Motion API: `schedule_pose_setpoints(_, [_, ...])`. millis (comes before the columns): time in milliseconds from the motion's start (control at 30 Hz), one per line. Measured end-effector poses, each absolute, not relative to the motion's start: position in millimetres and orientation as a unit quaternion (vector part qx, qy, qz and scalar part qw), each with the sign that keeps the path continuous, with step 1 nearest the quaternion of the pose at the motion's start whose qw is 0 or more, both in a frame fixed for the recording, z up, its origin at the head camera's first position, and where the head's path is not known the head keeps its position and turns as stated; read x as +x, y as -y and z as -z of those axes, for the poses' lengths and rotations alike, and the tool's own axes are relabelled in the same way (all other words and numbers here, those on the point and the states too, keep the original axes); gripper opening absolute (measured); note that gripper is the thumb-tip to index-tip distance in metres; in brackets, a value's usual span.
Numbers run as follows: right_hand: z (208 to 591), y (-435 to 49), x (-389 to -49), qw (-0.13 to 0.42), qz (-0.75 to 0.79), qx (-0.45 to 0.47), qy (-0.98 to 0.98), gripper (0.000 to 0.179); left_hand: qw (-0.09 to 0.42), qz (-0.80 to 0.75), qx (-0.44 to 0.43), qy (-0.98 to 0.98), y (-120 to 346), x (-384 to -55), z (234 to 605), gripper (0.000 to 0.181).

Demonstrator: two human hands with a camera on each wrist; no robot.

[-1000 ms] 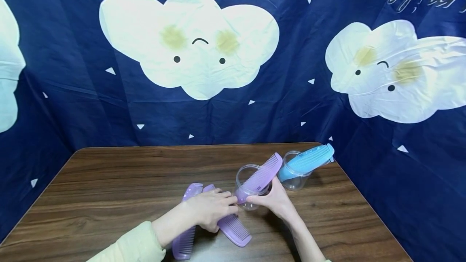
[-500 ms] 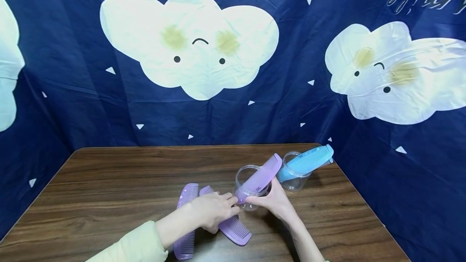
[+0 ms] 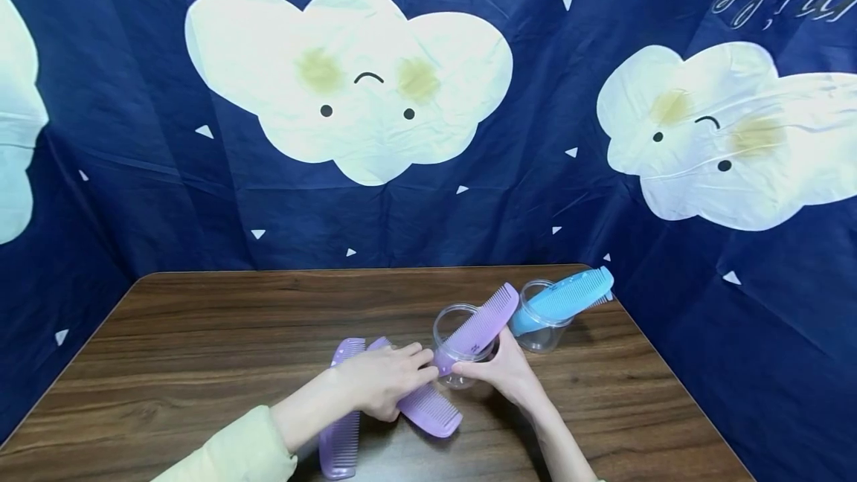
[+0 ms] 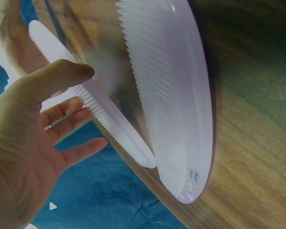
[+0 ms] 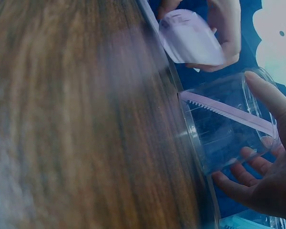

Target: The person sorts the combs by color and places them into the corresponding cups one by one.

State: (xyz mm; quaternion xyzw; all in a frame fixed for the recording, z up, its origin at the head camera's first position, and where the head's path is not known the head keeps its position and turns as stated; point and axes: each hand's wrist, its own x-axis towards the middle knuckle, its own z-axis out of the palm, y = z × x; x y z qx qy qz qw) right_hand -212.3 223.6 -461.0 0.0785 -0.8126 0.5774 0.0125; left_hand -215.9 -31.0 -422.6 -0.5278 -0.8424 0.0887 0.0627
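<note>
My left hand (image 3: 383, 384) pinches a purple comb (image 3: 431, 410) around its middle. In the left wrist view the thumb lies on one side of this comb (image 4: 118, 125) and the fingers on the other. A second purple comb (image 3: 341, 443) lies flat on the table, partly under the left forearm. My right hand (image 3: 506, 372) is wrapped round a clear plastic jar (image 5: 218, 138), thumb on one side and fingers on the other. Inside that jar another purple comb (image 3: 479, 324) leans to the right, its upper end sticking out above the rim.
Just behind and right of my right hand stands another clear jar (image 3: 544, 338), with a light blue comb (image 3: 569, 293) leaning out of it and more comb teeth behind. The wooden table (image 3: 221, 333) ends at a blue cloth backdrop (image 3: 281, 207) printed with clouds.
My left hand has shifted slightly, and the near end of its comb has swung a little up and away. The right hand and both jars have stayed in place.
</note>
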Motion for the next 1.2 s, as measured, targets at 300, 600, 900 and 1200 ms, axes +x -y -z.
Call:
schedule_pose_setpoints(300, [462, -222, -213, 0.012, -0.592, 0.085, 0.801, 0.081, 0.123, -0.046, -0.54, 0.831, 37, -214, 413, 0.067])
schedule_pose_setpoints(600, [462, -224, -213, 0.006, -0.597, 0.111, 0.794, 0.082, 0.142, 0.005, -0.537, 0.831, 42, -219, 401, 0.065])
schedule_pose_setpoints(900, [461, -224, -212, 0.018, -0.565, 0.069, 0.822, 0.077, 0.154, 0.08, -0.507, 0.845, 47, -223, 382, 0.059])
schedule_pose_setpoints(1200, [463, -224, -214, 0.014, -0.588, 0.101, 0.802, 0.078, 0.14, 0.13, -0.456, 0.869, 51, -225, 368, 0.058])
